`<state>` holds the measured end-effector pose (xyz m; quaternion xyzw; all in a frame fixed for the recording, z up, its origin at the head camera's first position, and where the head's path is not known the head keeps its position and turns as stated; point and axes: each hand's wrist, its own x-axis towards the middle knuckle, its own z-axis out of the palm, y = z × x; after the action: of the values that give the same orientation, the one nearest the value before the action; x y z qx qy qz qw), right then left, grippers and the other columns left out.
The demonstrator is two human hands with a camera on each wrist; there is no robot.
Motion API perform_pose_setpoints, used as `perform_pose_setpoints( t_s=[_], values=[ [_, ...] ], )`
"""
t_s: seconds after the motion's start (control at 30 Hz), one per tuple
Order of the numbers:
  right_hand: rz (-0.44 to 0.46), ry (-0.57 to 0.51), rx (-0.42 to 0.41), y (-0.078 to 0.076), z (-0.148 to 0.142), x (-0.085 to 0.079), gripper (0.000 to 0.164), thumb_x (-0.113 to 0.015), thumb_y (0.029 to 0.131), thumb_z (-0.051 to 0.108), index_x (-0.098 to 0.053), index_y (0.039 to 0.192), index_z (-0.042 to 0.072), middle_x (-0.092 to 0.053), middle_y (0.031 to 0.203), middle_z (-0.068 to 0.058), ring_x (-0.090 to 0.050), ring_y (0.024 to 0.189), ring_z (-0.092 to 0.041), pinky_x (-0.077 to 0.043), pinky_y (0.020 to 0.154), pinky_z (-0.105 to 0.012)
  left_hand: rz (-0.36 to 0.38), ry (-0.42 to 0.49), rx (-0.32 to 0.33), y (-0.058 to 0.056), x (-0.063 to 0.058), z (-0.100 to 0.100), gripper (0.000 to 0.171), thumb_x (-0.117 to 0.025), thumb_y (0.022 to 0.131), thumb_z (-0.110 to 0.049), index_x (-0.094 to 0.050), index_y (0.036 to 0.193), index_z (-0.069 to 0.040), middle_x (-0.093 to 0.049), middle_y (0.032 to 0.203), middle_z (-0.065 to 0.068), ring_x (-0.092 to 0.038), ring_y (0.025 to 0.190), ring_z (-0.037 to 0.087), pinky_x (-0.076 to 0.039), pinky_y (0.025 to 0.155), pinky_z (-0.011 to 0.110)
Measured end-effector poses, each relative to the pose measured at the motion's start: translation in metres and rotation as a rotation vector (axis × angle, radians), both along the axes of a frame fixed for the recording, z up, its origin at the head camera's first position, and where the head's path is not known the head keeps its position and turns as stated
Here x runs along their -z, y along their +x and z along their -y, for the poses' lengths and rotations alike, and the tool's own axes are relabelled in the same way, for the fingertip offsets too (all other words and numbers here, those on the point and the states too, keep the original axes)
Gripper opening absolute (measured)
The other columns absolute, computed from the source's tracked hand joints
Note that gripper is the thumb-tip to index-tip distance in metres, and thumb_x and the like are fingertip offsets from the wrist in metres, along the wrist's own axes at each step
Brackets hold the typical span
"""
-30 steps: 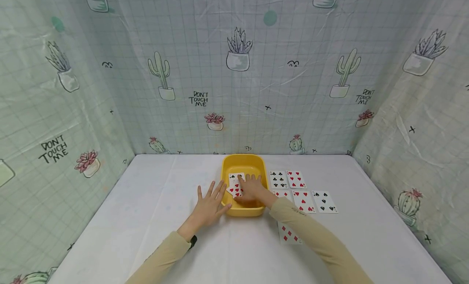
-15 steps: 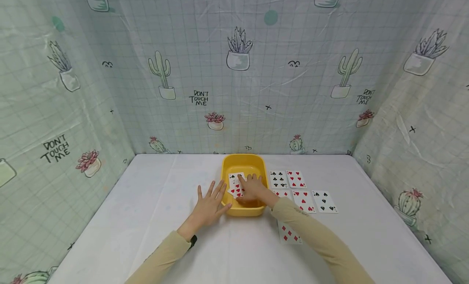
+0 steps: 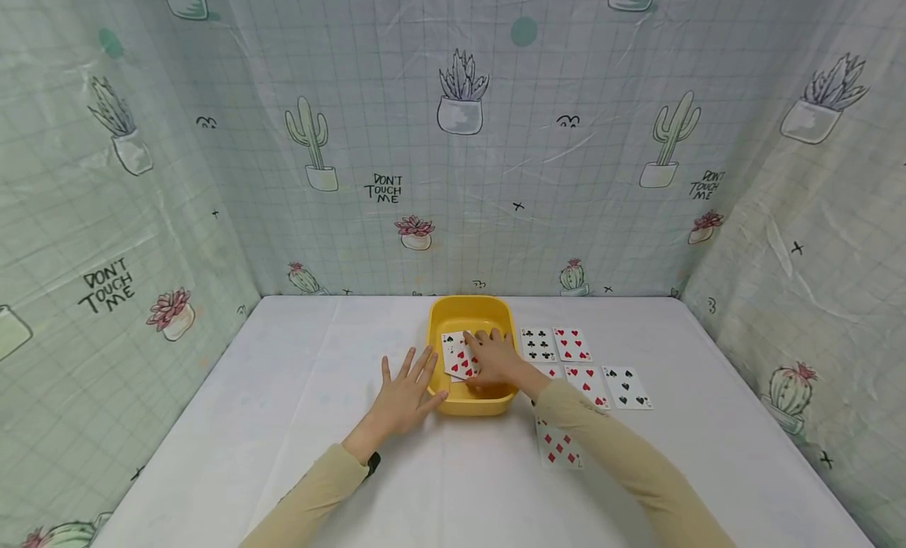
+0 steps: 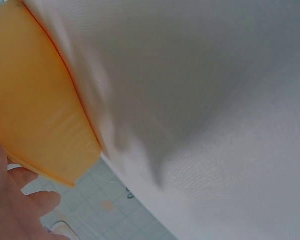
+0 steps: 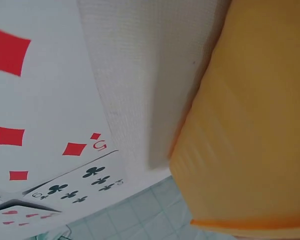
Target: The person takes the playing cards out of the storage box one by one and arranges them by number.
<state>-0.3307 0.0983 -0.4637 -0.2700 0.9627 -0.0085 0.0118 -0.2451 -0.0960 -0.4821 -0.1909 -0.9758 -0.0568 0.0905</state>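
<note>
A yellow plastic tray (image 3: pixel 471 408) stands on the white table in the head view. Playing cards overlap in its left half; a hearts card (image 3: pixel 462 365) lies partly over a spade card (image 3: pixel 451 340). My right hand (image 3: pixel 493 359) reaches into the tray from the right, index finger and thumb holding the hearts card at its right side. Its other fingers curve over the tray floor. My left hand (image 3: pixel 401 395) is spread against the tray's near left side, fingers straight, thumb at the rim. From the left wrist view, its fingertips sit by the tray's edge. The tray wall hides the right hand in its wrist view.
Right of the tray lie several face-up playing cards in rows, among them a six of clubs (image 3: pixel 539 344), a spade card (image 3: pixel 627 388) and a hearts card (image 3: pixel 587 387). Nearer me, a diamond card (image 3: pixel 559 444) lies beside the right sleeve. A cactus-patterned cloth (image 3: pixel 453 178) encloses the table.
The right hand has shifted slightly right inside the tray, and the hearts card has moved with it, turning a little. The left hand has stayed in place.
</note>
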Motion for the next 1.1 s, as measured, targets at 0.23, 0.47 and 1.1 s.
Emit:
perform_pose_setpoints(
  t_s=[0.23,0.47,1.1],
  values=[
    [-0.003,-0.033,-0.002,-0.002,-0.004,-0.005,0.094,-0.067,0.069,0.053,-0.024,0.142,0.012,-0.037,0.136,-0.015,-0.032,0.125,-0.034,-0.022,0.1,-0.061,-0.012,-0.004,0.007,-0.001,0.0,0.0,0.072,-0.033,0.089,-0.056,-0.021,0.142,-0.009,-0.019,0.15,0.006,-0.018,0.136,0.034,-0.01,0.098,0.069],
    [-0.079,-0.009,-0.015,-0.001,-0.012,-0.012,0.099,-0.063,0.067,0.064,-0.027,0.14,0.008,-0.041,0.134,-0.011,-0.035,0.123,-0.03,-0.026,0.097,-0.057,-0.004,0.002,0.006,-0.002,0.001,0.001,0.072,-0.033,0.089,-0.056,-0.021,0.143,-0.01,-0.019,0.15,0.005,-0.017,0.137,0.033,-0.01,0.098,0.069],
    [-0.123,-0.102,-0.022,0.014,-0.055,-0.027,0.09,-0.065,0.071,0.052,-0.027,0.14,0.007,-0.041,0.134,-0.014,-0.035,0.118,-0.034,-0.027,0.094,-0.059,-0.001,-0.005,0.0,-0.002,0.001,0.0,0.073,-0.032,0.089,-0.057,-0.02,0.143,-0.009,-0.016,0.15,0.005,-0.015,0.137,0.033,-0.009,0.098,0.069]
  ],
)
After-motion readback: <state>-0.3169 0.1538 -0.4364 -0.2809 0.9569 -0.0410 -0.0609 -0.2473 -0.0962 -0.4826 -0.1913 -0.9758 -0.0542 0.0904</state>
